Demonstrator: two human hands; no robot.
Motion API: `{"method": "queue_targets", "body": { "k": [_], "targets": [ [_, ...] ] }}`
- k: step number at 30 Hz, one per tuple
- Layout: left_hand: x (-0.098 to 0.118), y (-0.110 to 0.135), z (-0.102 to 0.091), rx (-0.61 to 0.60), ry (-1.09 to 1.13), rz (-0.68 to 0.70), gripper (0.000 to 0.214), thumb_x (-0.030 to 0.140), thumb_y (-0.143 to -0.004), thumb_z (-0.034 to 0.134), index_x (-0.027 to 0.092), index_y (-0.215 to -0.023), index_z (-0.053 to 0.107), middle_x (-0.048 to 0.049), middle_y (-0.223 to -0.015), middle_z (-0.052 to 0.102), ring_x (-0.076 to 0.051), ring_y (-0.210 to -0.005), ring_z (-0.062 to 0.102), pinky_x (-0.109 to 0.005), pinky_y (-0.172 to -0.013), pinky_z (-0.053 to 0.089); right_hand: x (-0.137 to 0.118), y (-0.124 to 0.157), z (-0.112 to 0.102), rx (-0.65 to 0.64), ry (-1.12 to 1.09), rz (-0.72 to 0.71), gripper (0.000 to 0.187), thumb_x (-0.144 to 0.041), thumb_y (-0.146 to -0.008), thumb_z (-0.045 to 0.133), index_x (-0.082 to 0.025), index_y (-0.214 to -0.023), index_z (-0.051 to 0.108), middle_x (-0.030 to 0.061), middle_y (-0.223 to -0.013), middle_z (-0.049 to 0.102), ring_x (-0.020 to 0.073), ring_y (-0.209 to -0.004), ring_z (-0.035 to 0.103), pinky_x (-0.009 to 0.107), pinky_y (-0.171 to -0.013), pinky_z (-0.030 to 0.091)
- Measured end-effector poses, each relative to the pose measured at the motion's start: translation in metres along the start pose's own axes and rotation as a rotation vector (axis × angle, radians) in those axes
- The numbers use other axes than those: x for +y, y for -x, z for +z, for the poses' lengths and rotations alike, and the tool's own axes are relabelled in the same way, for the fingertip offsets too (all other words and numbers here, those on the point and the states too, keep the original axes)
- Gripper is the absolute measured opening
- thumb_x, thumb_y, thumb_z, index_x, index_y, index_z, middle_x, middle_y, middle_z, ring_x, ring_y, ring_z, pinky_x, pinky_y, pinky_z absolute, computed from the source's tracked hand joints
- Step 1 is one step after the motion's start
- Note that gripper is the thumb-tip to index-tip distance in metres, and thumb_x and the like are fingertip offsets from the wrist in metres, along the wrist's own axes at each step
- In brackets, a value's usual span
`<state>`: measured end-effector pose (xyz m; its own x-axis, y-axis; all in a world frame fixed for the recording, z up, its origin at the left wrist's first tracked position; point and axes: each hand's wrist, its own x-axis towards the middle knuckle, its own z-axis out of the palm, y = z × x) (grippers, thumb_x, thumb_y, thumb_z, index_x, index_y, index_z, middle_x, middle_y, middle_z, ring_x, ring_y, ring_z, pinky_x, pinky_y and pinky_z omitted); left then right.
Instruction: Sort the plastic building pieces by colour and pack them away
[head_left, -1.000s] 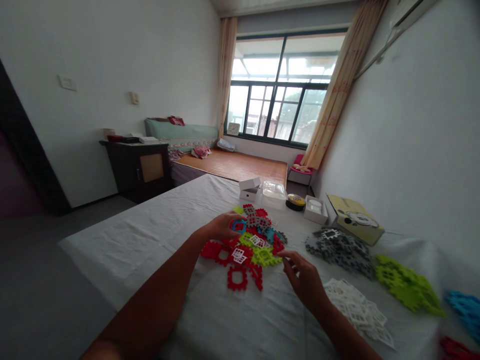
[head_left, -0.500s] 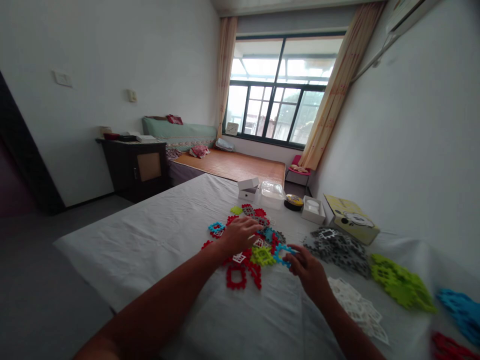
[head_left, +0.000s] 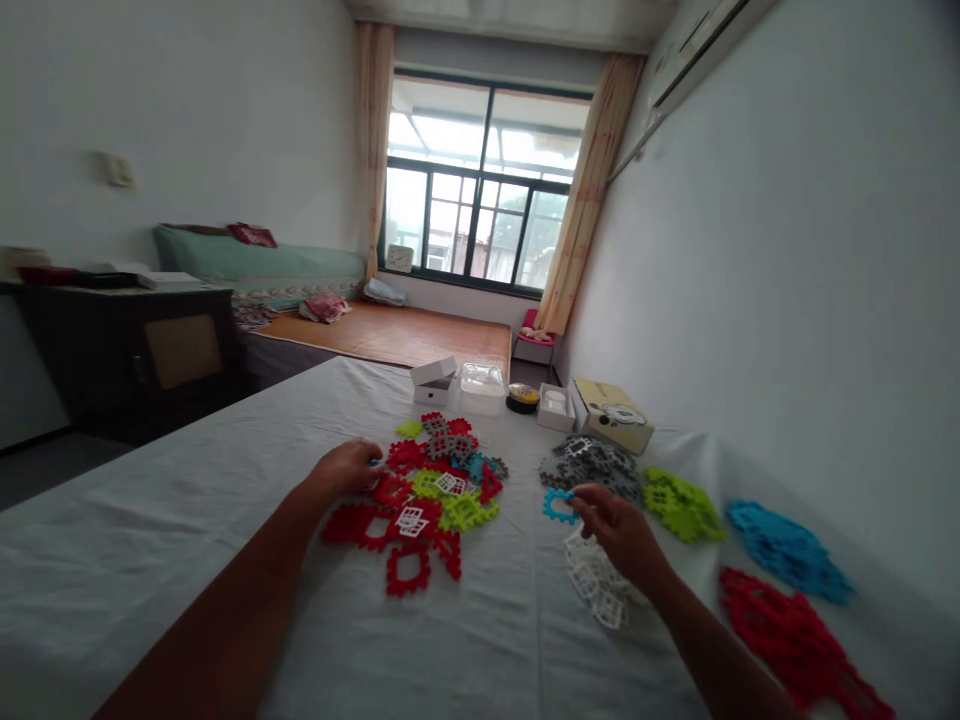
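Note:
My right hand point(head_left: 611, 522) pinches a blue toothed building-set frame point(head_left: 559, 505) by its edge, just above the white lattice pieces point(head_left: 592, 580). At the left edge of a mixed pile, my left hand point(head_left: 349, 468) has its fingers closed on a blue toothed piece point(head_left: 375, 462), mostly hidden by the fingers. The pile between the hands has red toothed pieces point(head_left: 407, 568), green ones point(head_left: 469, 512), grey ones point(head_left: 450, 443) and white window-like lattices point(head_left: 411, 521). Another blue piece point(head_left: 474, 465) lies at the pile's right side.
Sorted heaps of grey point(head_left: 600, 465), green point(head_left: 682, 505), blue point(head_left: 787, 550) and red pieces point(head_left: 802, 640) run along the right. Behind stand a white box point(head_left: 433, 382), a clear plastic container point(head_left: 482, 388), a round black-yellow tin point(head_left: 523, 398) and a yellow box point(head_left: 613, 415).
The view has turned right. My left hand has moved from over the pile to its left edge, onto a blue piece. My right hand has carried the blue frame right, away from the pile.

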<state>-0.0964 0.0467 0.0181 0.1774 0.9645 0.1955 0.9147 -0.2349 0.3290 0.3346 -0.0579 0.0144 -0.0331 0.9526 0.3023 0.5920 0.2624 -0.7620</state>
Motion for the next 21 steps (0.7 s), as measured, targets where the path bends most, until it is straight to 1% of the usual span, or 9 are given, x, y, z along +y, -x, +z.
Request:
{"method": "queue_targets", "body": {
  "k": [2, 5, 8, 10, 12, 14, 16, 18, 21],
  "targets": [
    [-0.002, -0.003, -0.003, -0.041, -0.086, -0.019, 0.027, 0.037, -0.072, 0.053, 0.022, -0.085, 0.072, -0.006, -0.086, 0.07, -0.024, -0.084, 0.064, -0.029, -0.072, 0.045, 0.021, 0.003, -0.046, 0.138, 0.152, 0.032, 0.038, -0.053, -0.08, 0.054, -0.021, -0.095, 0.065, 0.0011, -0.061, 0.065, 0.0172, -0.056, 0.06, 0.028, -0.056, 0.045],
    [-0.003, -0.004, -0.007, -0.044, -0.212, -0.08, 0.032, 0.04, -0.078, 0.046, 0.025, -0.091, 0.071, -0.0061, -0.094, 0.069, -0.023, -0.085, 0.064, -0.027, -0.066, 0.043, 0.068, 0.009, -0.132, 0.436, 0.352, 0.142, 0.035, -0.051, -0.076, 0.056, -0.022, -0.092, 0.067, 0.0047, -0.072, 0.068, 0.0212, -0.065, 0.063, 0.031, -0.06, 0.045],
    [0.0, -0.002, -0.012, 0.051, -0.312, -0.124, 0.034, 0.04, -0.083, 0.042, 0.026, -0.091, 0.071, -0.0073, -0.097, 0.068, -0.024, -0.085, 0.063, -0.027, -0.063, 0.041, 0.12, 0.021, -0.214, 0.678, 0.643, 0.244, 0.024, -0.041, -0.072, 0.057, -0.022, -0.085, 0.068, 0.0089, -0.078, 0.068, 0.0255, -0.071, 0.064, 0.035, -0.063, 0.042],
    [0.004, 0.0, -0.016, 0.131, -0.341, -0.126, 0.034, 0.039, -0.085, 0.04, 0.024, -0.091, 0.07, -0.0082, -0.095, 0.067, -0.024, -0.085, 0.063, -0.027, -0.063, 0.04, 0.151, 0.031, -0.249, 0.758, 0.786, 0.324, 0.02, -0.035, -0.072, 0.056, -0.022, -0.082, 0.068, 0.0131, -0.077, 0.067, 0.0272, -0.069, 0.062, 0.037, -0.059, 0.039],
    [0.006, 0.001, -0.019, 0.213, -0.329, -0.111, 0.034, 0.038, -0.086, 0.04, 0.023, -0.095, 0.069, -0.0086, -0.095, 0.067, -0.024, -0.086, 0.062, -0.028, -0.064, 0.04, 0.174, 0.041, -0.265, 0.762, 0.843, 0.395, 0.016, -0.031, -0.071, 0.057, -0.023, -0.078, 0.068, 0.0156, -0.078, 0.065, 0.0275, -0.065, 0.06, 0.038, -0.056, 0.036],
    [0.008, 0.002, -0.021, 0.286, -0.281, -0.099, 0.034, 0.039, -0.087, 0.04, 0.022, -0.097, 0.068, -0.0081, -0.097, 0.067, -0.024, -0.087, 0.062, -0.028, -0.065, 0.041, 0.188, 0.046, -0.267, 0.706, 0.834, 0.425, 0.01, -0.028, -0.068, 0.06, -0.023, -0.071, 0.068, 0.0154, -0.078, 0.064, 0.0268, -0.064, 0.059, 0.037, -0.056, 0.036],
    [0.011, 0.002, -0.021, 0.337, -0.209, -0.088, 0.034, 0.041, -0.088, 0.04, 0.022, -0.098, 0.067, -0.0065, -0.099, 0.068, -0.022, -0.085, 0.063, -0.027, -0.066, 0.042, 0.189, 0.046, -0.263, 0.653, 0.815, 0.43, 0.009, -0.026, -0.064, 0.063, -0.023, -0.069, 0.069, 0.0154, -0.078, 0.064, 0.0266, -0.063, 0.059, 0.038, -0.057, 0.037],
    [0.015, 0.001, -0.02, 0.368, -0.119, -0.053, 0.034, 0.043, -0.087, 0.042, 0.022, -0.097, 0.067, -0.0045, -0.099, 0.069, -0.02, -0.079, 0.064, -0.027, -0.067, 0.043, 0.176, 0.039, -0.256, 0.681, 0.82, 0.432, 0.019, -0.029, -0.065, 0.062, -0.021, -0.079, 0.072, 0.0181, -0.084, 0.064, 0.0274, -0.064, 0.059, 0.039, -0.057, 0.037],
    [0.028, -0.001, -0.014, 0.357, 0.075, 0.029, 0.034, 0.046, -0.085, 0.046, 0.021, -0.095, 0.066, -0.0022, -0.09, 0.07, -0.018, -0.074, 0.065, -0.025, -0.07, 0.046, 0.134, 0.016, -0.231, 0.748, 0.736, 0.357, 0.036, -0.033, -0.071, 0.055, -0.015, -0.099, 0.069, 0.0208, -0.089, 0.064, 0.0286, -0.07, 0.06, 0.04, -0.061, 0.039]
  ]
}}
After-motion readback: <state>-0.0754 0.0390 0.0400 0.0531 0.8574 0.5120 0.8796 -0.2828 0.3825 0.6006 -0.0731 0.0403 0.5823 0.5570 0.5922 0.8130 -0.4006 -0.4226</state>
